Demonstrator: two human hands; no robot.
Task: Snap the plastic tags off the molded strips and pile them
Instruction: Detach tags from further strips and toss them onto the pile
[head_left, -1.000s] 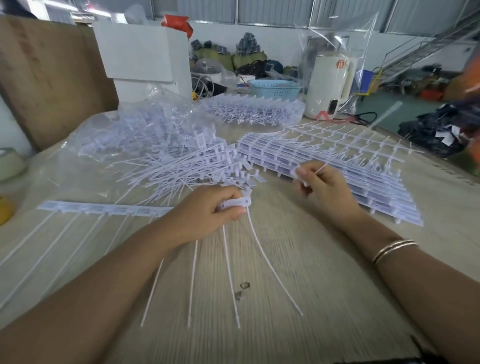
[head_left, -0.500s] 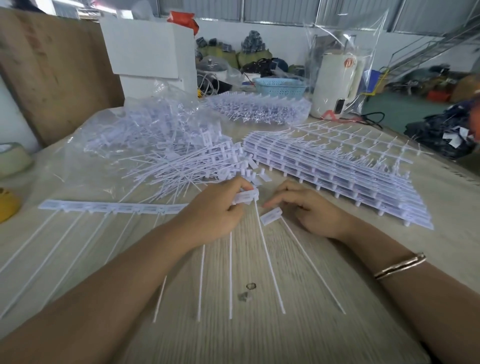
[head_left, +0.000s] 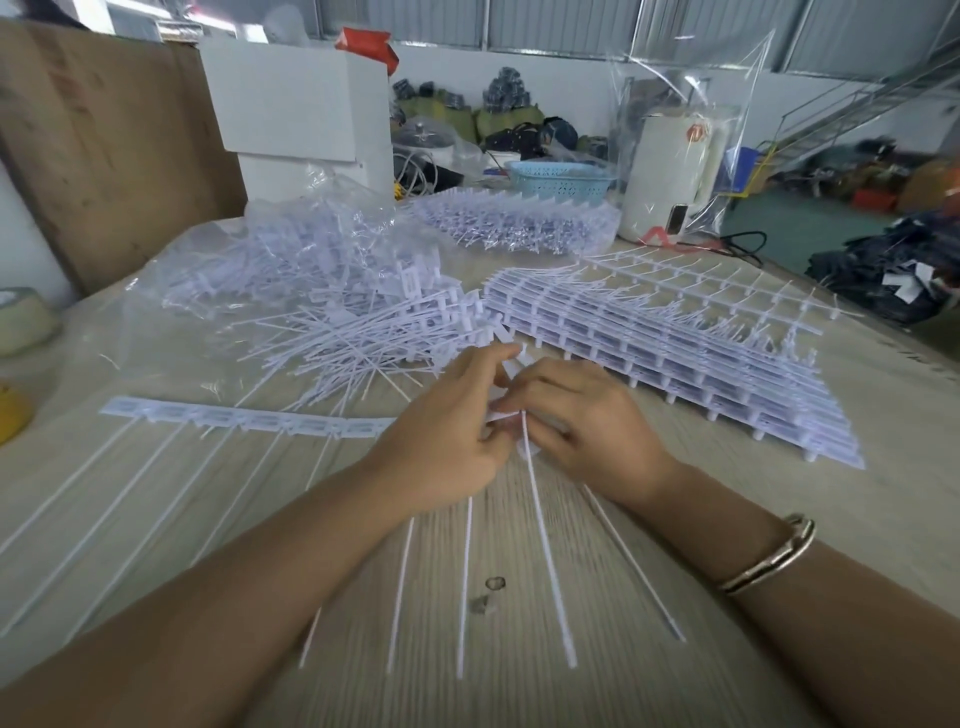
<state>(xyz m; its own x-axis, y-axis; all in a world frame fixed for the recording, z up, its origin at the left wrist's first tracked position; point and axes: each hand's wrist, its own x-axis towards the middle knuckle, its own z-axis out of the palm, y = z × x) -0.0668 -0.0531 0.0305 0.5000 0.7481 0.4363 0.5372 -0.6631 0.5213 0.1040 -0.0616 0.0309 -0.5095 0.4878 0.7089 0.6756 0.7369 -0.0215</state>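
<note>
A white molded strip of tags lies across the table to the left, its thin tails running toward me. My left hand grips the strip's right end. Against it, my right hand pinches the end tag, whose long tail points down the table. Just beyond the hands lies a loose pile of snapped-off tags. A stack of whole strips sits to the right.
A clear plastic bag of tags lies behind the pile, and a second bundle sits farther back. A white box, a blue basket and a white appliance stand at the far edge. Tape rolls sit at left.
My right hand came back from the pile to the strip's end and closed in against my left hand, taking hold of the end tag. The left hand stayed on the strip.
</note>
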